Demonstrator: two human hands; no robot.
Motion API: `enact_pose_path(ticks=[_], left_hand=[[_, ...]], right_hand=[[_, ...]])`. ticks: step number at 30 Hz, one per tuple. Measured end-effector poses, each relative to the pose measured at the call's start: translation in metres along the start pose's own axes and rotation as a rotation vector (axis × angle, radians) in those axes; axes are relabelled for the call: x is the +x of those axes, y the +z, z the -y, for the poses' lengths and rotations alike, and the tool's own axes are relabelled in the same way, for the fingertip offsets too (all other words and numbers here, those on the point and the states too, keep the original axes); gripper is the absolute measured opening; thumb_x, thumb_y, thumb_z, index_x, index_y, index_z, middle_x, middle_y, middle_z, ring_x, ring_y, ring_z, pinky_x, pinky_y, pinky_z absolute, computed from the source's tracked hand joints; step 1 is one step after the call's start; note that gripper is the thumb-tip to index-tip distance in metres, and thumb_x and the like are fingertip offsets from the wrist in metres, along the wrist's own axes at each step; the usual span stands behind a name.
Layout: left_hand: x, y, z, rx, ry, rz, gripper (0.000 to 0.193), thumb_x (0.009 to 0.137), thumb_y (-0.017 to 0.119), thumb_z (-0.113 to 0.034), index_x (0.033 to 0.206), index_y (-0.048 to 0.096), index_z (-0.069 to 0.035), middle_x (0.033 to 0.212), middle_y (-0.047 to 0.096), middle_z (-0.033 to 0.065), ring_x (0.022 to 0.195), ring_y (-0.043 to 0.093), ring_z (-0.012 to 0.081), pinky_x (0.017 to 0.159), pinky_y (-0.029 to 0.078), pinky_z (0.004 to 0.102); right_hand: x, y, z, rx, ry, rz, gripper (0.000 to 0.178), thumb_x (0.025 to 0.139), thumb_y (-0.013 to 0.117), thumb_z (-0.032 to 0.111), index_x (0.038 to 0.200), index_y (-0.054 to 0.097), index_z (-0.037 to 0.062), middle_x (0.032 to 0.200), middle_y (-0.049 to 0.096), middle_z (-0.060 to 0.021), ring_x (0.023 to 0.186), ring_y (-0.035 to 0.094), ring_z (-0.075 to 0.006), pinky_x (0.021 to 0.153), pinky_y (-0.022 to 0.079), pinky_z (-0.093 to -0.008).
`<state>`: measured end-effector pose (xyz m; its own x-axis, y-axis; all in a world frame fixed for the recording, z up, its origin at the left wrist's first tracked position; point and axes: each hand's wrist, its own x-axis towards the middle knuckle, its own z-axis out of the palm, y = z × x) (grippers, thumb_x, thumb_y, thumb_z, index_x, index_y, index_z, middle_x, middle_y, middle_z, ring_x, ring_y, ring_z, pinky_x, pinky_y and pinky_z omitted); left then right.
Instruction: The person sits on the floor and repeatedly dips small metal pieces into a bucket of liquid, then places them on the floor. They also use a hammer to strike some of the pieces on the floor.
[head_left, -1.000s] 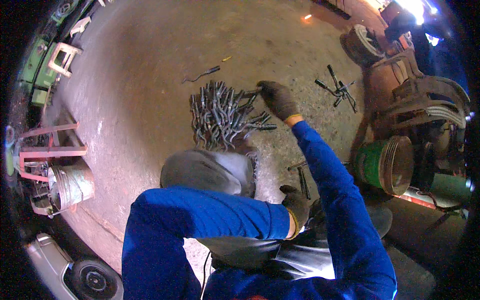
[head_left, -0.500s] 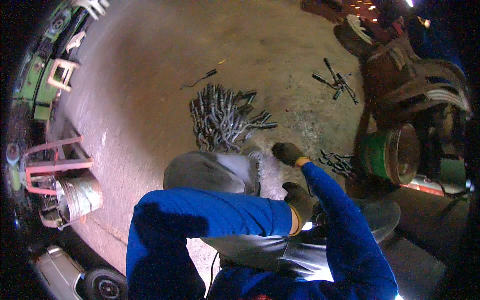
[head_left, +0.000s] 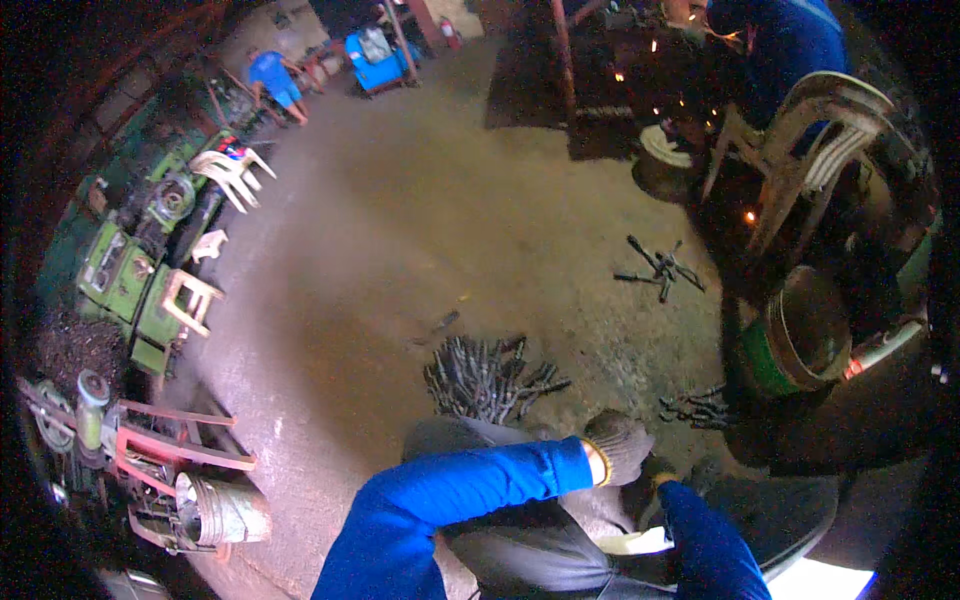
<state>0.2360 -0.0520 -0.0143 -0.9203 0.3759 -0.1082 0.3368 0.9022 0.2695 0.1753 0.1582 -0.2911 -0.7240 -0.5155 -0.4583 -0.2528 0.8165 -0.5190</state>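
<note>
My left hand (head_left: 618, 447), in a grey-brown work glove, is closed with its fingers curled down above my lap. Whatever it holds is hidden. Just beside it, lower and to the right, is my right hand (head_left: 655, 476), in a dark glove; shadow hides its fingers. Beyond my knee lies a fanned pile of dark, wavy metal rods (head_left: 485, 380) with thicker ends. A smaller cluster of similar rods (head_left: 697, 408) rests on the floor to the right of my hands. Farther off, several more rods (head_left: 660, 270) lie crossed over one another.
At right stand a green bucket (head_left: 762, 362) and a plastic chair (head_left: 785, 150). A person in blue (head_left: 800, 40) is near flying sparks; another person (head_left: 272, 75) bends at far left. Green machinery (head_left: 125, 275), a stool (head_left: 190, 300) and a whitish bucket (head_left: 235, 510) line the left.
My right hand has drawn back from its forward reach and now sits by my left hand, which has come forward over it. The view has tilted up, showing more of the far workshop.
</note>
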Motion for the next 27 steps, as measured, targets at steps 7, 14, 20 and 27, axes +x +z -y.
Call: enact_pose_path(ticks=[7,14,20,27], left_hand=[[0.036,0.016,0.023,0.11,0.161,0.095,0.03,0.076,0.061,-0.031,0.084,0.073,-0.004,0.081,0.069,0.0188,0.08,0.067,0.0369,0.068,0.053,0.0504],[0.039,-0.034,0.019,-0.107,0.066,0.005,0.037,0.079,0.058,-0.034,0.096,0.067,-0.002,0.084,0.068,0.0204,0.078,0.066,0.0396,0.07,0.052,0.052],[0.017,-0.02,0.024,-0.209,0.009,0.017,0.038,0.078,0.061,-0.035,0.097,0.065,-0.002,0.089,0.067,0.0219,0.082,0.065,0.0404,0.071,0.052,0.0517],[0.024,-0.055,0.009,-0.087,-0.085,0.181,0.033,0.076,0.067,-0.034,0.09,0.068,-0.005,0.086,0.068,0.0178,0.081,0.067,0.035,0.071,0.053,0.0481]], right_hand=[[-0.01,0.004,-0.009,-0.057,-0.037,0.002,0.038,0.087,0.058,0.039,0.103,0.07,0.0064,0.096,0.069,-0.0204,0.086,0.066,-0.0381,0.077,0.051,-0.0444],[0.01,-0.001,-0.031,-0.027,-0.036,-0.03,0.041,0.084,0.058,0.042,0.109,0.069,0.0108,0.105,0.067,-0.0198,0.094,0.065,-0.0399,0.081,0.05,-0.0469],[0.016,-0.054,0.047,0.032,0.026,0.028,0.041,0.085,0.058,0.041,0.11,0.067,0.0088,0.106,0.067,-0.0195,0.097,0.063,-0.0397,0.085,0.049,-0.0481],[0.073,-0.067,0.017,-0.051,-0.025,-0.086,0.041,0.084,0.058,0.04,0.1,0.068,0.0033,0.098,0.067,-0.0223,0.092,0.064,-0.0413,0.08,0.05,-0.0492]])
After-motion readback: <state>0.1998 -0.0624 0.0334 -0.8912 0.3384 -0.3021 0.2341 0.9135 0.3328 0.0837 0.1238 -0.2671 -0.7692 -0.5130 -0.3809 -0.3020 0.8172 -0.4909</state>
